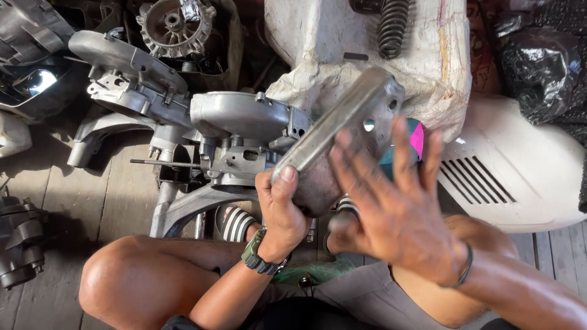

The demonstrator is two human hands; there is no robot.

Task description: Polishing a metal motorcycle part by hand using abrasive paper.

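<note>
Our left hand (280, 211) grips the grey metal casing (342, 134), its long axis slanting up-right, while our right hand (391, 201) hovers with fingers spread, holding nothing.

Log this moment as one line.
left hand: grips grey metal casing | right hand: open, fingers spread against casing | engine block: on floor behind
</note>
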